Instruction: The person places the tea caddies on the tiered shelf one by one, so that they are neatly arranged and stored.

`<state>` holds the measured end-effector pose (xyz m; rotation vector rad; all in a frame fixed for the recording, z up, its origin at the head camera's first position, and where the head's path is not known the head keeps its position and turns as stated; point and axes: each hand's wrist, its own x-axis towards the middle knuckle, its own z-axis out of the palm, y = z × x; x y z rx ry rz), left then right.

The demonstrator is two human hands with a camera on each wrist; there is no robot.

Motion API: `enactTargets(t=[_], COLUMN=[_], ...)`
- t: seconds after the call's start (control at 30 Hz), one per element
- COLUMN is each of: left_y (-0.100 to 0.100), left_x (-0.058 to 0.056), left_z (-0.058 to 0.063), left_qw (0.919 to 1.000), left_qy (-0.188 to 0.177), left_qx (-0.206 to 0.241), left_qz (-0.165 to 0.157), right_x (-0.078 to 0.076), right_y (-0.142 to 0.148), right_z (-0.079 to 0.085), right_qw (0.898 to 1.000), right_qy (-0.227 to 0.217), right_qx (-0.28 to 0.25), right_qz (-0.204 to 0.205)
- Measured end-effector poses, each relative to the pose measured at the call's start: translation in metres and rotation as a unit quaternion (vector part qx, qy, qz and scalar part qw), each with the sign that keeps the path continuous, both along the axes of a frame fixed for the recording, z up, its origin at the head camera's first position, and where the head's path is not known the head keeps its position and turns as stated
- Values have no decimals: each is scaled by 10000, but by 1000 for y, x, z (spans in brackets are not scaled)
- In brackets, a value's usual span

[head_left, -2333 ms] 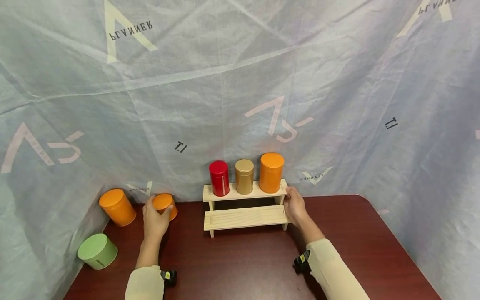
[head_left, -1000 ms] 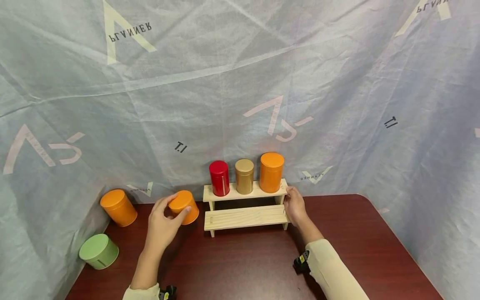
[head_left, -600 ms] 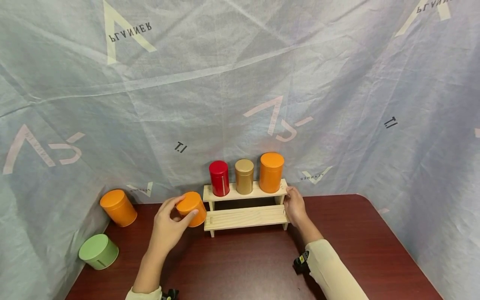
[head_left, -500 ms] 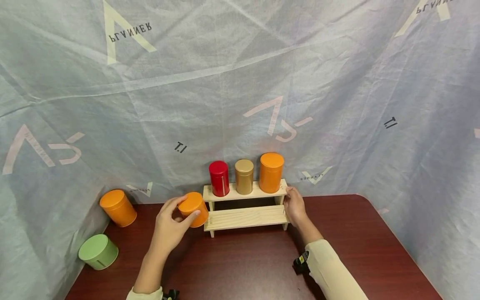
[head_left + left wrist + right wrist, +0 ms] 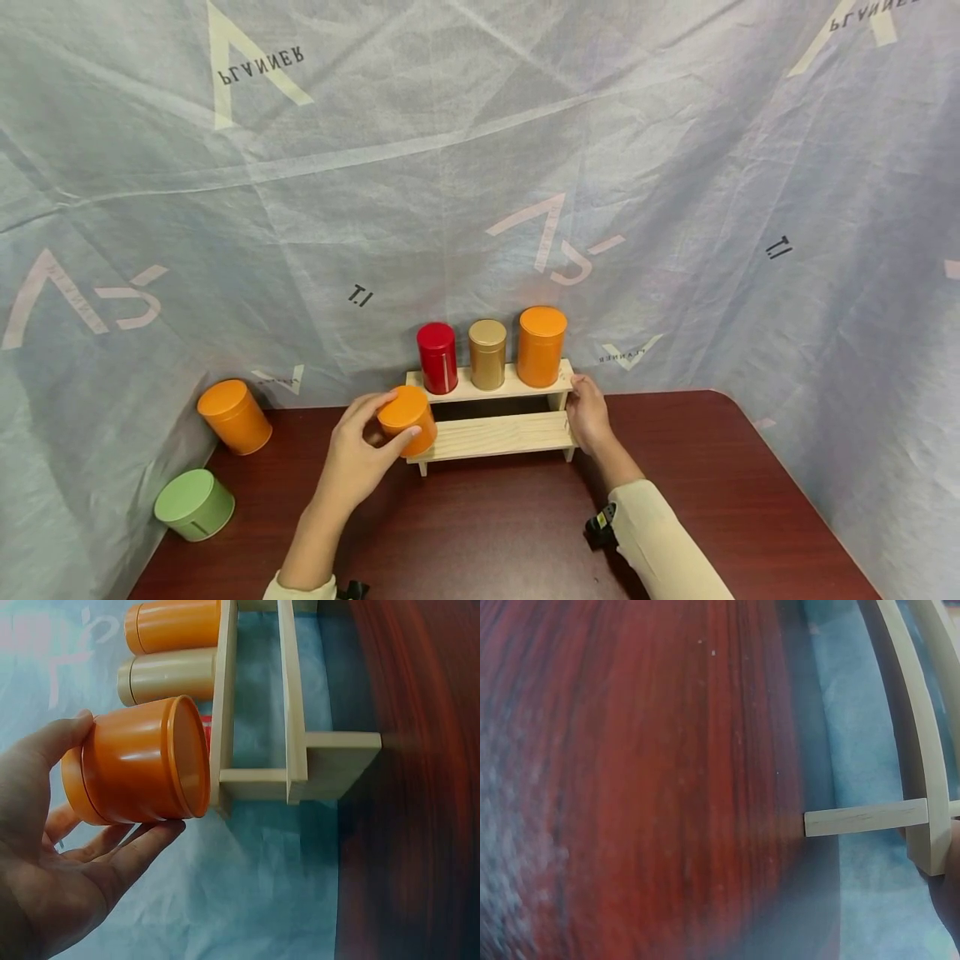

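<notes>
My left hand [image 5: 358, 458] grips a short orange canister [image 5: 408, 421] between thumb and fingers, in front of the left end of a two-step wooden shelf [image 5: 495, 436]. In the left wrist view the orange canister [image 5: 139, 761] is held off the table, beside the shelf's end. My right hand [image 5: 590, 414] holds the shelf's right end; in the right wrist view only a sliver of it shows by the shelf [image 5: 930, 832]. On the upper step stand a red canister [image 5: 438, 358], a gold canister [image 5: 487, 356] and a tall orange canister [image 5: 542, 348].
Another orange canister [image 5: 235, 417] and a green canister [image 5: 195, 504] stand at the left of the dark red table [image 5: 480, 533]. A grey printed cloth [image 5: 420, 208] hangs close behind the shelf and at both sides.
The left hand has lifted the short orange canister from the table at the left and carried it right to the shelf. The right hand stays at the shelf's right end.
</notes>
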<state>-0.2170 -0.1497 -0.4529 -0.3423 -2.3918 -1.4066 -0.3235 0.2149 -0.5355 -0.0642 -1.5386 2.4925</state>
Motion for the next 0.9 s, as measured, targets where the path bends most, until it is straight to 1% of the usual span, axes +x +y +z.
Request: enactTargets(t=[0.33,0.5,0.67,0.77,0.9], left_y=[18,25,31,36,44], left_x=[3,4,3,2,1], left_z=[4,5,3,3,2], left_qw=[9993,9989,9984,9979,9964], left_qy=[-55,-56,-83,-139,-174], left_qx=[66,-7,-52,34,183], left_qz=[-370,-457,-565,-635,-813], right_x=[0,0,1,1,1], right_y=[0,0,-1,-1,-1], right_z=[0,-1,0,2,4], right_qw=[10000,9999,9998,9999,9999], right_qy=[-39,-78,-176,-146,-126], right_qx=[-28,-62,-94,-25,-32], right_qz=[-13,-18,-74,-54,-114])
